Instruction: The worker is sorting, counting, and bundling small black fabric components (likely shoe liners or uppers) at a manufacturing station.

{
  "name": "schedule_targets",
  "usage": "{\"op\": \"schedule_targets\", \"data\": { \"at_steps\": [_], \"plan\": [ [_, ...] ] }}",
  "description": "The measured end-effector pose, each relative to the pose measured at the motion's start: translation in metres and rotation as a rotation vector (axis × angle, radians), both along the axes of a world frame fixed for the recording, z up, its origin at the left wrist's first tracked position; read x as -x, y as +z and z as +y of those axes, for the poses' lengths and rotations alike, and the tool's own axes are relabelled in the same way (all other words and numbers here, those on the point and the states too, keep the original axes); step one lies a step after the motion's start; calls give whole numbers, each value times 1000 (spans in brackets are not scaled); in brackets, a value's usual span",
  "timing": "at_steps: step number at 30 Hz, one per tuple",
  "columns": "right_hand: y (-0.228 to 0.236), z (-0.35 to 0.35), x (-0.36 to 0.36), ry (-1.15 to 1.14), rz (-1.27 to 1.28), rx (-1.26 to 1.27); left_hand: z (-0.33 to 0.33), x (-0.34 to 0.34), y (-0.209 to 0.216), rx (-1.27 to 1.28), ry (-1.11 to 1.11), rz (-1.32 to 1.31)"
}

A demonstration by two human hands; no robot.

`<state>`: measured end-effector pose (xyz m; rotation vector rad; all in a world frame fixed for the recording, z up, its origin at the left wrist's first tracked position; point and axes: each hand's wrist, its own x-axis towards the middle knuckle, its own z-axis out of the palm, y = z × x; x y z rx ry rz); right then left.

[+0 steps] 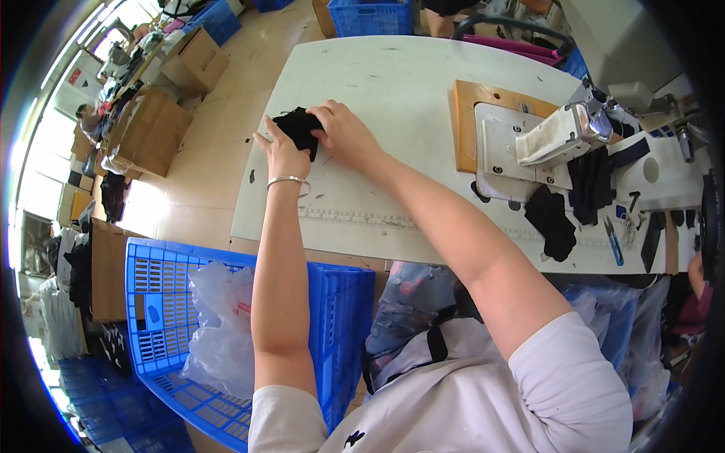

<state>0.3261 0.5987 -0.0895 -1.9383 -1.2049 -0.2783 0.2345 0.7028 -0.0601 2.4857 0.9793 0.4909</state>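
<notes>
— Hands first: my left hand (281, 153) has its fingers pinched on the near-left edge of the small black fabric piece (297, 126), and my right hand (343, 134) lies over its right side, fingers curled down on the cloth. Both are closed on it, not spread wide.

— Where does the piece sit?

— On the white table (393, 83), toward its far-left part, well apart from the sewing machine (563, 136) on my right and from the other black pieces (551, 219) lying by it.

— What would make this go well?

— I'd judge the cloth is soft and will bunch, so I should press it flat against the table with the right hand while the left draws the edge straight. Small pulls are better than one big tug. I'd also keep it back from the table's left edge; the blue crate (162, 302) with the plastic bag (219, 332) stands below on that side, and a loose piece could slide off toward it.

— Can you see the edges line up?

— No, my fingers cover them.
</notes>
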Motion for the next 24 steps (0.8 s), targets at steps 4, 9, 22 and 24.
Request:
{"op": "schedule_targets", "data": {
  "at_steps": [4, 9, 22, 24],
  "plan": [
    [0, -2, -1, 36, 70, -54, -8, -6, 3, 232, 30, -49],
    [1, -2, 4, -19, 14, 72, -11, -5, 5, 198, 19, -195],
    [10, -8, 6, -61, -8, -147, -12, -1, 12, 194, 113, -227],
    [14, -20, 7, -87, 39, -221, -12, -5, 17, 221, 106, -270]
  ]
}}
